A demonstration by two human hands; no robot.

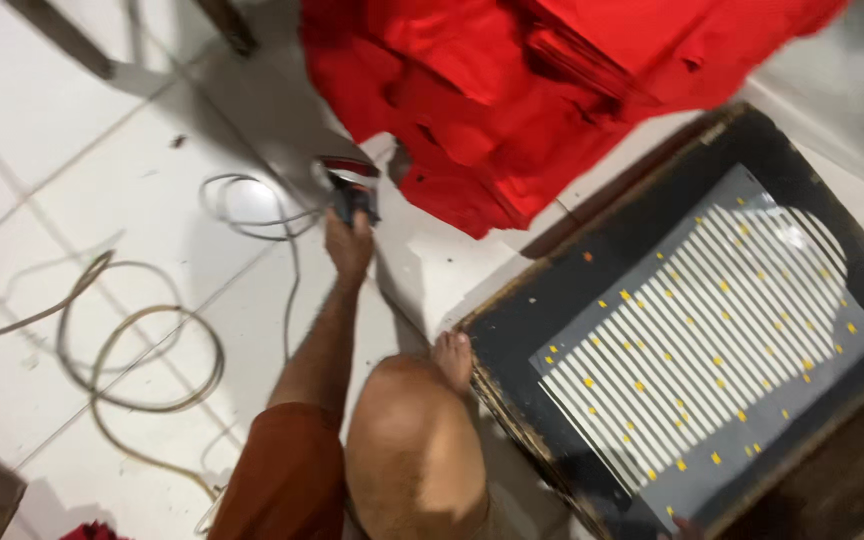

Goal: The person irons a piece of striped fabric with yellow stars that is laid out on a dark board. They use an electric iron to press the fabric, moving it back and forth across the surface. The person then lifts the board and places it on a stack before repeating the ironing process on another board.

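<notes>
Left hand (pixel 348 245) reaching out over white tiled floor (pixel 72 150), fingers wrapped around handle of small power tool (pixel 350 185). Tool just beside red cloth heap (pixel 512 90), cord (pixel 142 340) coiled nearby. Right hand not seen.

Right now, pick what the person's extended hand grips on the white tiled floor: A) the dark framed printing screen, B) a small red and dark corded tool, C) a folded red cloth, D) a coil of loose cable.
B: the left hand closes its fingers around the small red and dark corded tool, beside the red cloth pile.
</notes>
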